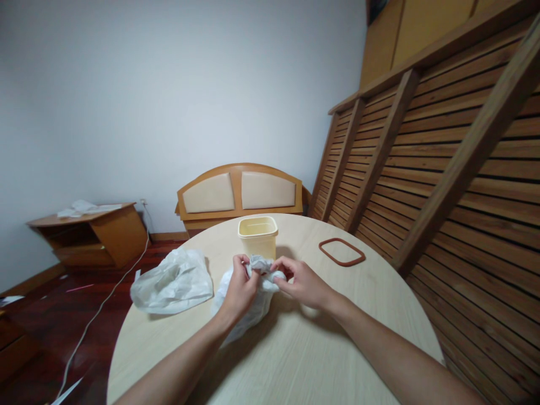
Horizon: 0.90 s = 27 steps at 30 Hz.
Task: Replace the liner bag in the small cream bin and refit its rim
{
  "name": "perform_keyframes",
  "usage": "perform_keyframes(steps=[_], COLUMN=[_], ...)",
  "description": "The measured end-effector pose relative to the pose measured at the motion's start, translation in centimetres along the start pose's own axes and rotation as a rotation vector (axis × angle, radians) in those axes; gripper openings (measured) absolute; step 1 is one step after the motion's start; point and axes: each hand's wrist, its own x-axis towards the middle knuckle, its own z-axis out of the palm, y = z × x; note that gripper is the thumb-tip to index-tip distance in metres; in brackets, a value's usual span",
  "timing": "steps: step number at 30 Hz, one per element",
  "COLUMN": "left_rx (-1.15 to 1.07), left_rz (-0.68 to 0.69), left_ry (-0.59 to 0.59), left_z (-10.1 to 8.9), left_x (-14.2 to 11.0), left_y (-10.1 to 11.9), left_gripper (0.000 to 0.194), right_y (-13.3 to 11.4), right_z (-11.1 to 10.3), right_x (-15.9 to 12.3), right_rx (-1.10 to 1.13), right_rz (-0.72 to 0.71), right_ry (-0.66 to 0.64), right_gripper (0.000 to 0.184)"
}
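Both hands meet above the middle of a round table, fingers closed on a white plastic bag (pixel 248 316). My left hand (pixel 242 289) pinches its bunched top from the left. From the right, my right hand (pixel 300 281) grips the same gathered plastic. The rest of the bag hangs down below and behind my left hand. Just beyond the hands stands a pale yellow plastic bin (pixel 258 242), upright with its top uncovered. A brown rounded rectangular ring (pixel 342 263) lies flat to the right of the bin.
A second crumpled white plastic bag (pixel 177 284) lies at the left edge of the round wooden table (pixel 337 360). Behind the table stands a headboard (pixel 240 194). Slatted wood panels (pixel 405 163) lean along the right. A cable (pixel 101 312) runs across the floor by a low cabinet (pixel 105 239).
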Motion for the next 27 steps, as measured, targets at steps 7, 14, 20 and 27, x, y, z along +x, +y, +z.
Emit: perform_keyframes(steps=[7, 14, 20, 27], left_rx=[-0.071, -0.122, 0.050, -0.001], left_rz=[-0.007, -0.037, -0.017, -0.027], left_ry=[-0.075, -0.052, -0.122, -0.203], left_z=[-0.3, 0.1, 0.2, -0.7], left_x=[0.1, 0.3, 0.3, -0.3], left_y=[0.4, 0.0, 0.4, 0.3], left_gripper=[0.041, 0.047, 0.021, 0.037], right_y=[0.2, -0.4, -0.2, -0.2], right_z=[-0.1, 0.0, -0.3, -0.5], right_x=[0.1, 0.1, -0.1, 0.1], right_rx=[0.178, 0.159, -0.105, -0.118], right_rz=[0.023, -0.084, -0.281, -0.409], right_ry=[-0.062, -0.034, -0.081, -0.117], right_gripper=[0.021, 0.015, 0.022, 0.021])
